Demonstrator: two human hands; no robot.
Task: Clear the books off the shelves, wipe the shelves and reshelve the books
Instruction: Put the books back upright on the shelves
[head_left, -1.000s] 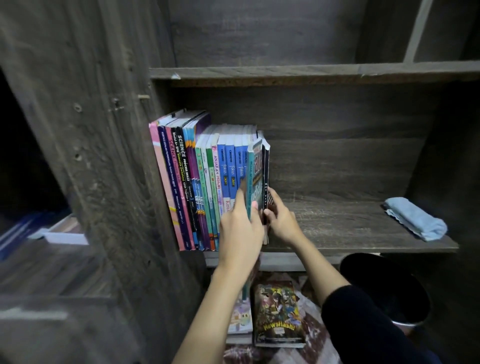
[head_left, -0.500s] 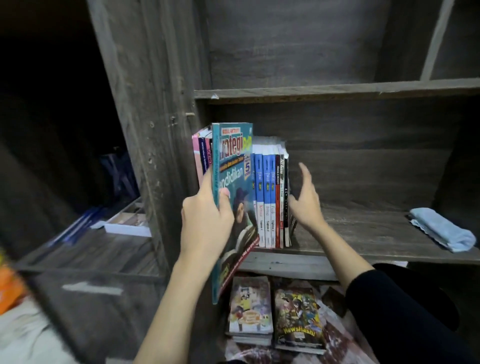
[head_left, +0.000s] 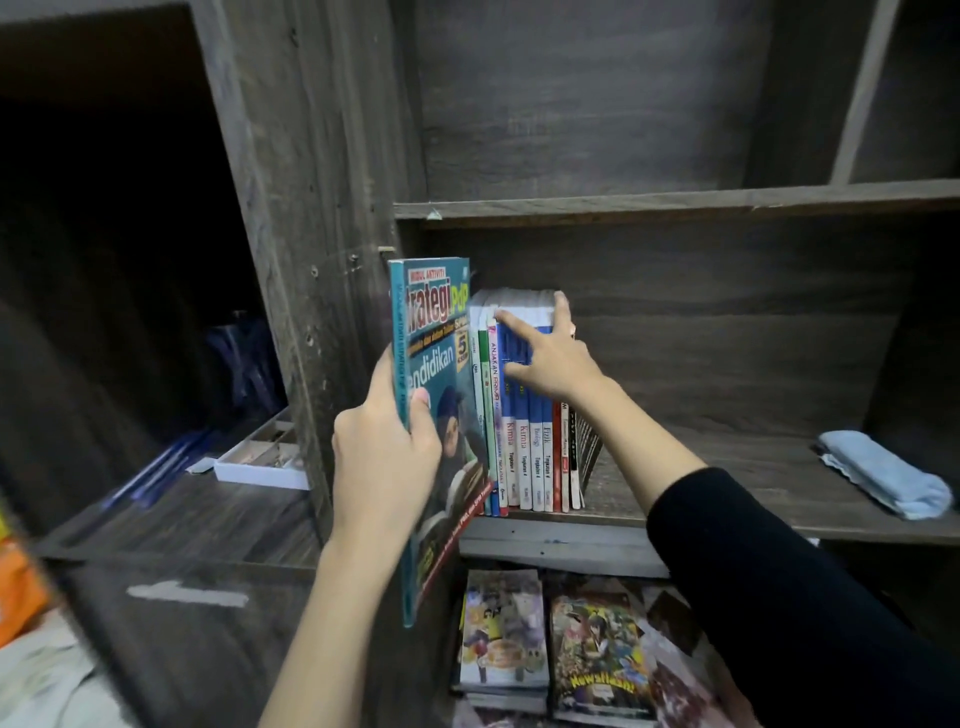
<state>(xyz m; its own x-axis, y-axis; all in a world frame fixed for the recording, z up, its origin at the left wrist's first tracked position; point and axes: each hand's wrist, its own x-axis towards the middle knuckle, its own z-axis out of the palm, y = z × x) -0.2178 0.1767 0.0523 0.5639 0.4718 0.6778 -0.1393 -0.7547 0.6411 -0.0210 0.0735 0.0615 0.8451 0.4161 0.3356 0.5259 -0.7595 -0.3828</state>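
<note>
My left hand (head_left: 382, 457) grips a teal workbook (head_left: 434, 343) by its spine, upright, in front of the left end of the shelf. A row of upright books (head_left: 524, 441) stands on the wooden shelf (head_left: 701, 499) behind it. My right hand (head_left: 545, 358) reaches to the top of the blue books, fingers spread, thumb over their right side. A folded light-blue cloth (head_left: 883, 475) lies at the shelf's right end.
Comic books (head_left: 597, 660) lie in stacks below the shelf. To the left of the upright wooden panel (head_left: 311, 208), a lower ledge carries a white tray (head_left: 260, 462) and blue pens (head_left: 156, 467). The upper shelf (head_left: 675, 200) holds nothing visible.
My left hand pulled the teal workbook out of the row and holds it to the left. My right hand rose from the books' lower edge to their tops.
</note>
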